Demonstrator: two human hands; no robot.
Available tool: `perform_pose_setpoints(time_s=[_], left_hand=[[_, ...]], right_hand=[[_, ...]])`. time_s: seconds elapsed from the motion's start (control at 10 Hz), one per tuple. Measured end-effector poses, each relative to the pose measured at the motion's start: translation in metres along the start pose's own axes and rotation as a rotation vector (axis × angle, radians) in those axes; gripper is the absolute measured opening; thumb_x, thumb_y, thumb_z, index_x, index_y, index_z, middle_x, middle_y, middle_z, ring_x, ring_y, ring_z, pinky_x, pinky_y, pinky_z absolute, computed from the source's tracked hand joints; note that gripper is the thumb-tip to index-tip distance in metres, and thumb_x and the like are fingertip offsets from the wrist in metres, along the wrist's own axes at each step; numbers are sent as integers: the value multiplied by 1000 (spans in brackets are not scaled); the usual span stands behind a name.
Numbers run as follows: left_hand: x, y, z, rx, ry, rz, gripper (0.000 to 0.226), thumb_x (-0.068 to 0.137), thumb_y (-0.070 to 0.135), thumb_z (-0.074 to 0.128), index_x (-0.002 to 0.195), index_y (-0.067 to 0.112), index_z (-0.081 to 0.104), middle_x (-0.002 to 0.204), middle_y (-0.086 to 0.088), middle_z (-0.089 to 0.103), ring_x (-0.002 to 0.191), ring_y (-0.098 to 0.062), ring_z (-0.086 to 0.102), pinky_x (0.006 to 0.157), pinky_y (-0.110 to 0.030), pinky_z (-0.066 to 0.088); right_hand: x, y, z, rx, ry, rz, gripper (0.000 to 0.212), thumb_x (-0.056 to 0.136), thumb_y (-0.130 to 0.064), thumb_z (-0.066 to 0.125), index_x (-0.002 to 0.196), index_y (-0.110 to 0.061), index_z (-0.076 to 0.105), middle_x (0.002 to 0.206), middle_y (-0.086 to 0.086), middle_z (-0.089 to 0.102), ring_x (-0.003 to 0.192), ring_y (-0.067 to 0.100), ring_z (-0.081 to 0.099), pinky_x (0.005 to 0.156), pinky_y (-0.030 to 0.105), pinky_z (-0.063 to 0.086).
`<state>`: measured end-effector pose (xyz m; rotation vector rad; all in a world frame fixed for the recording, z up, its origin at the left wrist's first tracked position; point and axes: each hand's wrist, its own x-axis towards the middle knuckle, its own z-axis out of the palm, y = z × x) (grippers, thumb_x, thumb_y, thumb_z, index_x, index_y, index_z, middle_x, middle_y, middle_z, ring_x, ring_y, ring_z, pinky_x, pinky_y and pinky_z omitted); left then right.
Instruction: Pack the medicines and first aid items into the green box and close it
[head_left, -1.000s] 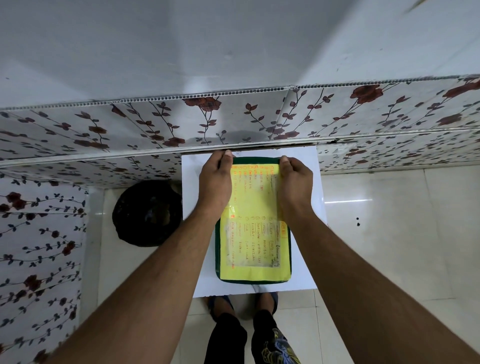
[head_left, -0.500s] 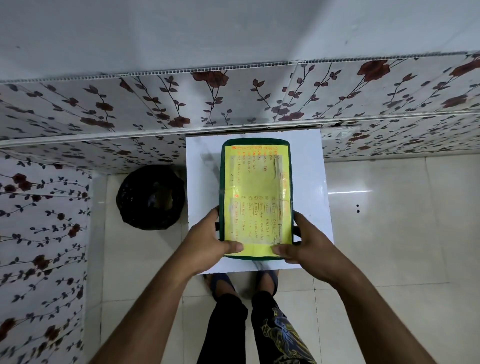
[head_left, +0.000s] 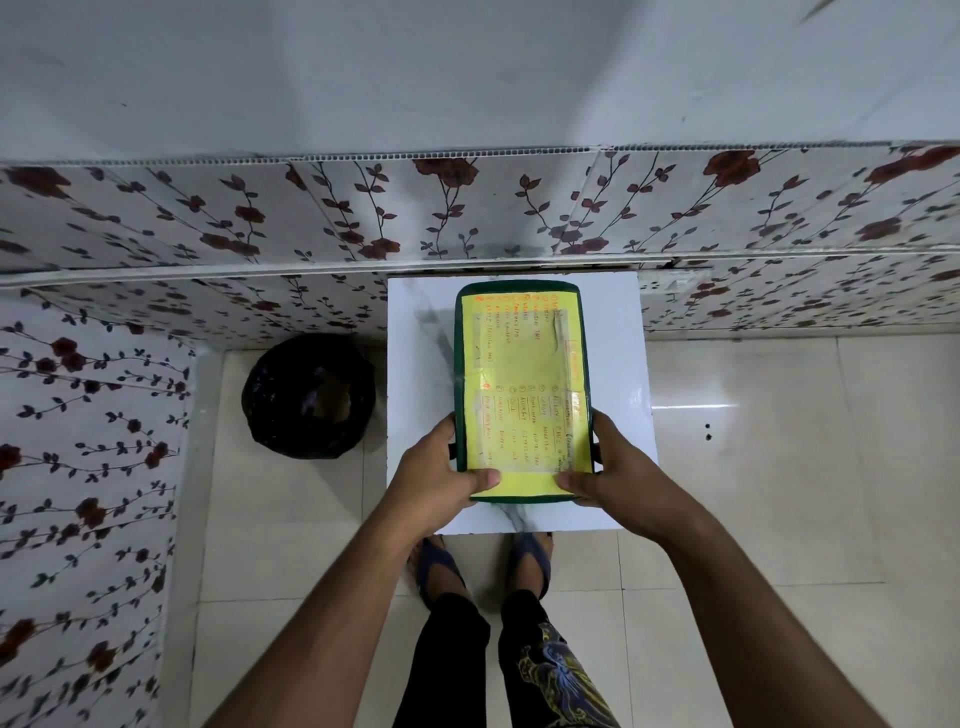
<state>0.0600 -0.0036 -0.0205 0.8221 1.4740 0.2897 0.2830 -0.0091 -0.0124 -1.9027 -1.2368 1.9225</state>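
Hands grip the near end of the green box (head_left: 522, 312), one on each side. The left hand (head_left: 434, 475) wraps the near left corner with its thumb on top. The right hand (head_left: 621, 480) wraps the near right corner the same way. The box lies flat on the white counter (head_left: 415, 364) with its lid shut. A yellow sheet (head_left: 524, 395) with writing covers the lid. A black bin (head_left: 309, 397) stands on the floor to the left of the counter.
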Motion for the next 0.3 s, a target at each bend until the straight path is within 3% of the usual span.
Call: perform_pose_setpoints(time_s=[0.2, 0.3], left_hand=[[-1, 1, -1, -42, -34, -32, 68, 80, 6, 75, 138, 27, 46, 135, 0, 56, 112, -22, 61, 83, -41, 59], [-5, 5, -2, 21, -2, -53, 75, 79, 15, 78, 143, 28, 41, 138, 3, 51, 115, -21, 58, 85, -42, 58]], right_hand=[[1, -2, 0, 0, -16, 31, 79, 88, -12, 68, 149, -29, 20, 133, -3, 52, 117, 26, 58, 88, 42, 58], [-4, -3, 0, -65, 41, 30, 82, 86, -17, 71, 149, -29, 21, 138, -1, 52, 120, 26, 57, 93, 43, 55]])
